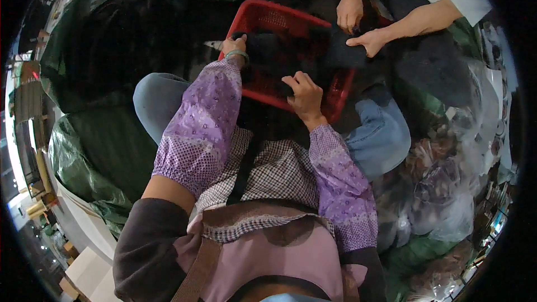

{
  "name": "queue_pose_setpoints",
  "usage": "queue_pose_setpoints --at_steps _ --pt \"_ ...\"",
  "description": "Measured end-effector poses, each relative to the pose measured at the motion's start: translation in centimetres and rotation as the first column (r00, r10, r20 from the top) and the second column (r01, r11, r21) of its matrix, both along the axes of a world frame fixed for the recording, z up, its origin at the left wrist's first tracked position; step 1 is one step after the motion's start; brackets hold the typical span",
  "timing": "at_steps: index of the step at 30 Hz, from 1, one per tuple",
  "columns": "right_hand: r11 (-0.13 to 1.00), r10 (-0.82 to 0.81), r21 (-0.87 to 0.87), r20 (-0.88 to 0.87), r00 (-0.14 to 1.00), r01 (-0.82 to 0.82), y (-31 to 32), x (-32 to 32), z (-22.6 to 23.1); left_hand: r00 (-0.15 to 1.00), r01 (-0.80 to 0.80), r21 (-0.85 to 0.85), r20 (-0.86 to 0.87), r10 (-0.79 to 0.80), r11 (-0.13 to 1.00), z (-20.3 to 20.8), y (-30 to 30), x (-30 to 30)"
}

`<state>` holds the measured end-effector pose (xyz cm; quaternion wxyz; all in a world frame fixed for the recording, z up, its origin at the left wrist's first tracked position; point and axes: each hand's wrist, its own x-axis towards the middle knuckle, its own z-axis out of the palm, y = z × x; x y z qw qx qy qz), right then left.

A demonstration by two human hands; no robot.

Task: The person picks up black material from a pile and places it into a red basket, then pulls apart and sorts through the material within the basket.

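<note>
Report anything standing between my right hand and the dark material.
Nothing visible stands between the right hand and the dark material, though contact is unclear. A co-worker's hands are at the far right corner of the red basket.

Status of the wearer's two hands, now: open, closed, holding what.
Left hand: closed, apparently on dark material, at the red basket's left edge.
Right hand: fingers curled; whether it grips anything cannot be told.

Green sacks (100,156) lie left, clear bags (439,196) right
</note>
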<state>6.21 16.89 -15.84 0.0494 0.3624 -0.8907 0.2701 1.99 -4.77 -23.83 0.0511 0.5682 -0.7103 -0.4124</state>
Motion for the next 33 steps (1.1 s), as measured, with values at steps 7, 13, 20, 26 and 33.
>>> queue_pose_setpoints --at_steps 7,13,20,26,33 --pt "0.907 -0.264 -0.303 0.127 0.956 0.291 3.5 -0.3 -0.1 0.998 -0.067 -0.111 -0.021 0.065 0.992 -8.4 -9.5 0.8" --pt "0.815 -0.376 0.003 0.764 0.524 0.58 6.0 -3.0 -4.3 0.961 -0.02 0.098 -0.273 0.046 0.995 -2.0 -3.4 0.2" --pt "0.858 -0.468 -0.015 0.388 0.794 0.513 4.2 -2.3 -2.9 0.754 0.517 0.332 -0.613 -0.236 0.789 1.1 1.6 0.0" --pt "0.972 -0.215 -0.134 -0.189 0.958 0.192 2.6 -2.5 -0.9 0.466 0.811 -0.062 -0.531 -0.708 0.581 2.7 4.7 0.5" --pt "0.97 -0.241 0.046 0.221 0.945 0.237 3.4 -3.3 -3.8 0.433 0.823 -0.057 -0.582 -0.689 0.565 3.7 5.9 1.2"
